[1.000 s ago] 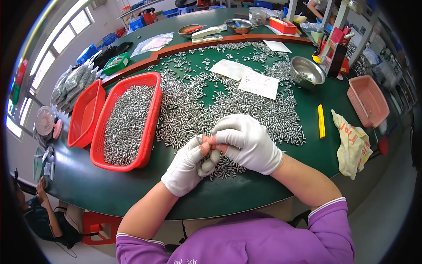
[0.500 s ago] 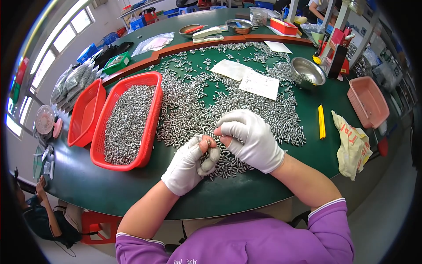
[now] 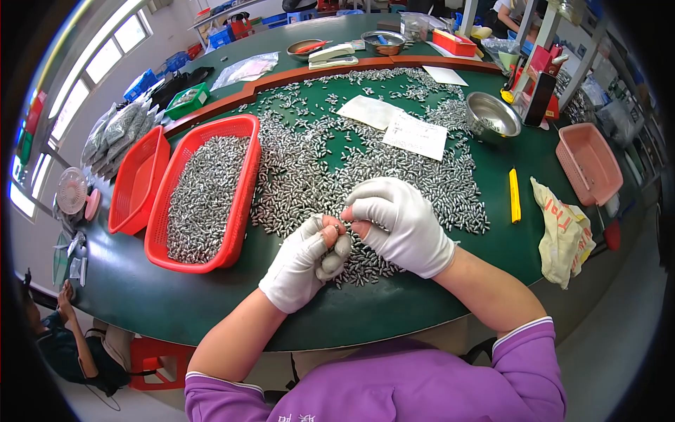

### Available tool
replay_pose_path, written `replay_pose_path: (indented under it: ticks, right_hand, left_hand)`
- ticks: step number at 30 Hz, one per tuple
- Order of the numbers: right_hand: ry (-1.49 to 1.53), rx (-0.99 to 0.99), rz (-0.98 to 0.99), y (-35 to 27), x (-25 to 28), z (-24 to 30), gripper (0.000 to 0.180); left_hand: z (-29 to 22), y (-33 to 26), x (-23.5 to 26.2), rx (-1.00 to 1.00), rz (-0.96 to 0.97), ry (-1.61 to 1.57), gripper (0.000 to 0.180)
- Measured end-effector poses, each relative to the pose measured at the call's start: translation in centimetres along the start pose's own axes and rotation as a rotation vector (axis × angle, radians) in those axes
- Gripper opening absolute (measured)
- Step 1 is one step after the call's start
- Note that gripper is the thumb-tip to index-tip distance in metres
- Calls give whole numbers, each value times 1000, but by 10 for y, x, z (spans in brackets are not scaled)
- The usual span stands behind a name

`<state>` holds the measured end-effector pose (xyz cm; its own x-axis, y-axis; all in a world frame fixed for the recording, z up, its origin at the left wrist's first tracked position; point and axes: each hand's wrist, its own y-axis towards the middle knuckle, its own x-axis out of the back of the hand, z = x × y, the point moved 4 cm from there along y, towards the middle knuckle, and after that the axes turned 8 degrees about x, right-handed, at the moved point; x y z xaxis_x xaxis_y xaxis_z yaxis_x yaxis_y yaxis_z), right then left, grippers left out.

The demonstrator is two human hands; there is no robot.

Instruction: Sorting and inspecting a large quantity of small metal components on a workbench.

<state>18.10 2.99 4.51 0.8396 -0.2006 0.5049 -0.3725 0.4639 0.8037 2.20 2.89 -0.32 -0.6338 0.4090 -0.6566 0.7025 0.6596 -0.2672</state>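
Observation:
Both my hands wear white gloves with bare thumb and fingertips, and they meet over a spread of small silvery bullet-shaped metal pieces (image 3: pixel 295 190). My left hand (image 3: pixel 307 259) is closed, its thumb pressed to the curled fingers around a small metal piece (image 3: pixel 338 226) that is mostly hidden. Just to the right, my right hand (image 3: pixel 406 224) is bent with thumb and fingertips drawn together close to that piece. Whether anything sits between the right fingertips is too small to see. At the left stands a red plastic basket (image 3: pixel 254 151) full of similar pieces.
Left of the full basket leans another red basket (image 3: pixel 133 190). Paper slips (image 3: pixel 416 137) lie on the pieces. A steel bowl (image 3: pixel 493 112), yellow cutter (image 3: pixel 515 195), cloth (image 3: pixel 562 232) and pink basket (image 3: pixel 589 162) are at the right. A wooden strip (image 3: pixel 232 98) borders the far side.
My left thumb has shifted slightly over the small piece, which shows less now. The right hand and everything on the table look the same.

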Motion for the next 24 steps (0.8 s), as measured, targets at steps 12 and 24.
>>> replay_pose_path:
  ticks: [12, 24]
  right_hand:
    - [30, 39, 24, 2, 1, 3, 22]
    - [-90, -52, 26, -2, 3, -9, 19]
  left_hand:
    - [-2, -3, -4, -29, -27, 64, 18]
    - [-2, -1, -2, -64, -31, 99, 22]
